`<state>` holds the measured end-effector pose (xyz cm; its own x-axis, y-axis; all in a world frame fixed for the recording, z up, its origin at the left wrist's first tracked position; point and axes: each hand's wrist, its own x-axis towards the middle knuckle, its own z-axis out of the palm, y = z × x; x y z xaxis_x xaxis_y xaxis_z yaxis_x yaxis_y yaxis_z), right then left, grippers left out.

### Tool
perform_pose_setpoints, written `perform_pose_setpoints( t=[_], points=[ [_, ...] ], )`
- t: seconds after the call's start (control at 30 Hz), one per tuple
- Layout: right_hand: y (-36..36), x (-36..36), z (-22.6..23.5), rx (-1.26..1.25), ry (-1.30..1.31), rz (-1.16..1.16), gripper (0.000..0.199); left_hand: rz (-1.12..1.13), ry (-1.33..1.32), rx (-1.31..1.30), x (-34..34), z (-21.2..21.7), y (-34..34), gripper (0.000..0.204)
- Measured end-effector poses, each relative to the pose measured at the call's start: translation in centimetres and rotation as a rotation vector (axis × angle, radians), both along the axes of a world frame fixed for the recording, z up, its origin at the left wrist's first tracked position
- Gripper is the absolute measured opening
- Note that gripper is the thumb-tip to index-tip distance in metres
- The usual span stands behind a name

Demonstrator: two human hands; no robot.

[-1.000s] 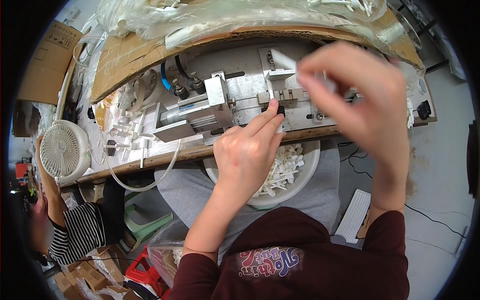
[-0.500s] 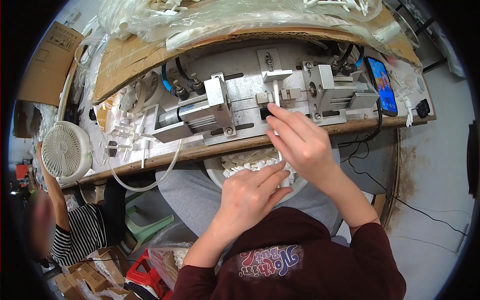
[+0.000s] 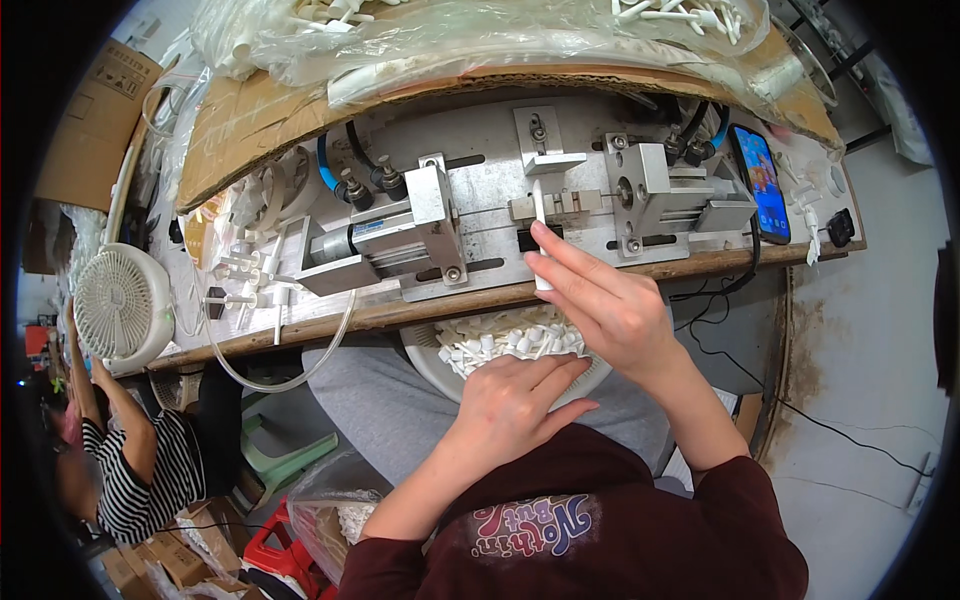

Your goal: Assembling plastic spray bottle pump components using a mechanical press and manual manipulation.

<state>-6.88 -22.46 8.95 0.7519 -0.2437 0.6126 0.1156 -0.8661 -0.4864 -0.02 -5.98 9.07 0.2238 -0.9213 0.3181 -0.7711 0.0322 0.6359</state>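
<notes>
My right hand (image 3: 600,300) holds a thin white plastic stick (image 3: 540,215) upright, its top near the slot of the metal press fixture (image 3: 560,205) on the bench. My left hand (image 3: 510,405) rests palm down in a round white bowl (image 3: 425,355) on my lap, over a heap of small white plastic pieces (image 3: 490,340). Whether its fingers grip any of them is hidden.
A pneumatic cylinder block (image 3: 400,235) sits left of the fixture, a phone (image 3: 762,182) at the bench's right end. Clear bags of white parts (image 3: 480,35) lie behind. A small white fan (image 3: 122,305) stands left; a person in a striped shirt (image 3: 140,470) sits beyond.
My right hand has come down from the far right of the fixture and now lifts a white stick to the slot. My left hand has dropped from the fixture into the bowl.
</notes>
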Motion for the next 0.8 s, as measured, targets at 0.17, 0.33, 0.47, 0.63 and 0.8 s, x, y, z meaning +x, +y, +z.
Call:
perform_pose_setpoints(
  t=[0.17, 0.33, 0.47, 0.63, 0.8],
  points=[
    [-0.3, 0.1, 1.4, -0.094, 0.106, -0.069, 0.027, 0.012, 0.029, 0.022, -0.2, -0.7, 0.4, 0.032],
    [-0.4, 0.0, 2.6, -0.129, 0.145, -0.059, 0.026, -0.022, 0.03, 0.045, -0.3, -0.8, 0.5, 0.028],
    [-0.1, -0.1, 3.9, -0.191, 0.272, -0.056, 0.028, -0.011, 0.08, 0.008, -0.7, -0.8, 0.1, 0.023],
    [-1.8, 0.0, 5.8, -0.176, 0.232, 0.005, 0.029, -0.015, 0.046, -0.046, -0.5, -1.3, 0.6, 0.019],
    [-8.2, 3.5, 11.6, -0.147, 0.02, -0.117, 0.02, 0.057, 0.03, -0.026, -0.1, -3.4, 2.5, 0.018]
  ],
)
